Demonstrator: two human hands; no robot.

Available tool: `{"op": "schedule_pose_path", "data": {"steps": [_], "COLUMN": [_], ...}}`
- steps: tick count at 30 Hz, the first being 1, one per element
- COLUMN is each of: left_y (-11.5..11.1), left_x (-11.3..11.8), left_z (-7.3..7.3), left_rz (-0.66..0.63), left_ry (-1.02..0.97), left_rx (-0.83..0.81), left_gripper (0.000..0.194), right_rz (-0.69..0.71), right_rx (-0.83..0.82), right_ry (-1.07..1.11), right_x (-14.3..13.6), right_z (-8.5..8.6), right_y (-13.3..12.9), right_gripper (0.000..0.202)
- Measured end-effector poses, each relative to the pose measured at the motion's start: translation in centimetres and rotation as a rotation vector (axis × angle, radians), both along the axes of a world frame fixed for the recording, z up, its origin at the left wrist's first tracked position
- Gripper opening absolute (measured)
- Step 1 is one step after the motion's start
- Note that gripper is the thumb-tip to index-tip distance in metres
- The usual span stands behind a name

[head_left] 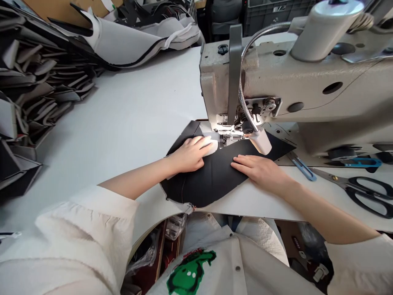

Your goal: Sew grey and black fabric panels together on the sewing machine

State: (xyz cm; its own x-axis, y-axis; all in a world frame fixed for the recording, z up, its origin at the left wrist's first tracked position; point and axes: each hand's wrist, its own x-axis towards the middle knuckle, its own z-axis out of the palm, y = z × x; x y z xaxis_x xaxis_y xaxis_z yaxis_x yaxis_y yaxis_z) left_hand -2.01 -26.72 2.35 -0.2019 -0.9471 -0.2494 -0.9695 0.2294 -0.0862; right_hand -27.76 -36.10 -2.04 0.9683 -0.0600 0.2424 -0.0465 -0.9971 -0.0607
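Note:
A black fabric panel point(211, 180) with a stitched seam lies across the bed of the sewing machine point(221, 82), partly under the presser foot point(225, 138). My left hand point(192, 155) rests on the panel just left of the needle area, its fingers stretched out toward the foot. Under those fingertips the surface is brightly lit. My right hand point(258, 171) lies flat on the panel's near right edge, fingers extended. A lamp head point(260, 141) on a flexible metal tube shines onto the needle area. Neither hand grips anything.
Black-handled scissors point(353, 184) and blue thread snips point(302, 166) lie on the right, with a second blue-handled tool point(362, 162) behind. Stacked grey and black pieces point(46, 82) crowd the left side. A large white and black piece point(132, 45) lies at the back.

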Motion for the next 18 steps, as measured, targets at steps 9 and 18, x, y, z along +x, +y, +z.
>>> {"op": "schedule_pose_path", "data": {"steps": [9, 18], "left_y": [-1.5, -2.4], "left_x": [-0.7, -1.1], "left_z": [0.5, -0.3], "left_rz": [-0.053, -0.104], "left_ry": [-0.016, 0.019], "left_rx": [0.069, 0.055], "left_gripper": [0.059, 0.063], "right_rz": [0.053, -0.041], "right_rx": [-0.092, -0.066], "right_ry": [-0.06, -0.052], "right_x": [4.2, 2.4], "right_z": [-1.3, -1.7], "right_y": [4.1, 4.0], "right_gripper": [0.037, 0.04]}}
